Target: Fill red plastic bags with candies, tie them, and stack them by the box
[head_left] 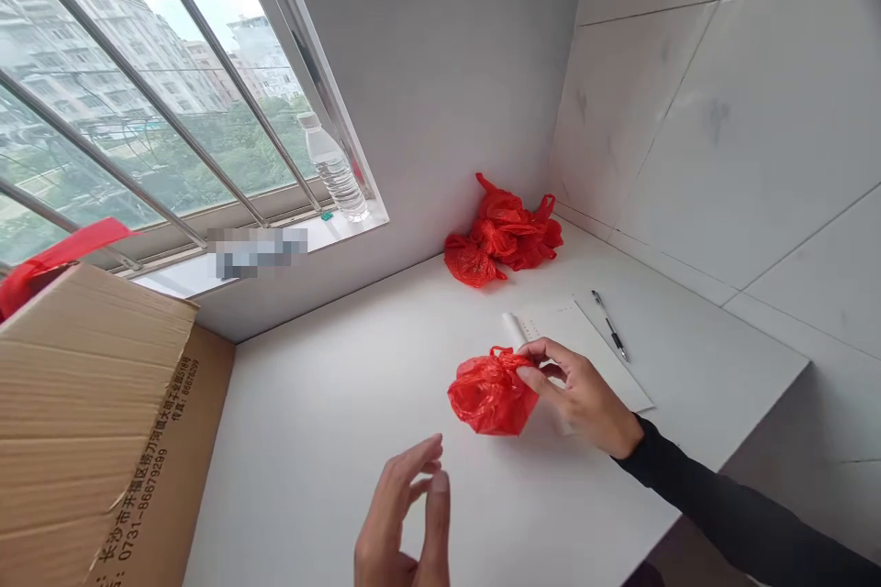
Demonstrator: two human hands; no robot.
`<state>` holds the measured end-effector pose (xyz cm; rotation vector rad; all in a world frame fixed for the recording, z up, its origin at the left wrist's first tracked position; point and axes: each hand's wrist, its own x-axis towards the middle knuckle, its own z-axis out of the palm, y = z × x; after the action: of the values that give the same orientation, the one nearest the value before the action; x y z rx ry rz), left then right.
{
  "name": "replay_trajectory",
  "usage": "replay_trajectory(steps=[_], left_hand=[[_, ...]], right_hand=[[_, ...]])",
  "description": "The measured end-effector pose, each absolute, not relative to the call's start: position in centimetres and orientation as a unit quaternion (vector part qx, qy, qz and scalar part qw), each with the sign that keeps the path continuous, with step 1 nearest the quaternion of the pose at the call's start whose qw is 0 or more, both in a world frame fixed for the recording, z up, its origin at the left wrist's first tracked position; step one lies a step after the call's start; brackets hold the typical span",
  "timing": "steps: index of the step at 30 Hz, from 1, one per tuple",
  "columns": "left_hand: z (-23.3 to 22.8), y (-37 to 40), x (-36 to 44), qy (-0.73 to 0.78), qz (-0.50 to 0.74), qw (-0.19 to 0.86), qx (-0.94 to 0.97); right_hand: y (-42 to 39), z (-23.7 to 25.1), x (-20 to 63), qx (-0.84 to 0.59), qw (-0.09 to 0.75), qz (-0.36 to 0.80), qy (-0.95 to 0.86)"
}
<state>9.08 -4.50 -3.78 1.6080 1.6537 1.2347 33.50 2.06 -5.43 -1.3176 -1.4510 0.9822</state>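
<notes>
On the white desk [330,440], near the middle, sits a small red bag [490,394]. It is a crinkly plastic bag, tied up into a round lump, with its knot poking up at the top.

The right hand [585,399] is the one at the bag. It comes in from the right side, with a dark sleeve [722,504] behind it. Its grip is loosely closed on the bag: the thumb and fingers press on the bag's right side and pinch the top near the knot. So the bag lies just to the left of this hand, touching it.

The left hand [406,523] is lower down, closer to the person. It holds nothing. Its grip is open, the fingers a bit curled and the thumb apart from them. The bag lies up and to the right of it, near but not touching. The right hand is the nearer one.

The bag is round, so it has no long side to speak of.

Behind the right hand lies a sheet of paper [598,358] with a pen [609,326] on it. In the far corner sits a pile of more red bags [506,234]. A cardboard box [96,422] stands on the left. A water bottle [334,167] stands on the window ledge.
</notes>
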Motion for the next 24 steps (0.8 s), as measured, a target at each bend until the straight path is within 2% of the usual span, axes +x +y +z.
replay_trajectory(steps=[5,8,17,24], left_hand=[[-6.4,-5.6,12.0,0.577,0.363,0.244,0.69],[-7.5,-6.4,12.1,0.564,0.353,0.255,0.701],[-8.0,-7.9,10.6,0.619,0.403,0.257,0.623],[-8.7,-8.8,11.3,0.573,0.388,0.26,0.673]], right_hand=[[-2.4,-7.3,31.8,-0.494,0.408,0.475,-0.603],[-3.9,-8.3,31.4,-0.482,0.399,0.488,-0.609],[-4.8,-8.8,32.7,-0.562,0.386,0.417,-0.601],[-5.3,-8.3,31.3,-0.501,0.336,0.369,-0.707]])
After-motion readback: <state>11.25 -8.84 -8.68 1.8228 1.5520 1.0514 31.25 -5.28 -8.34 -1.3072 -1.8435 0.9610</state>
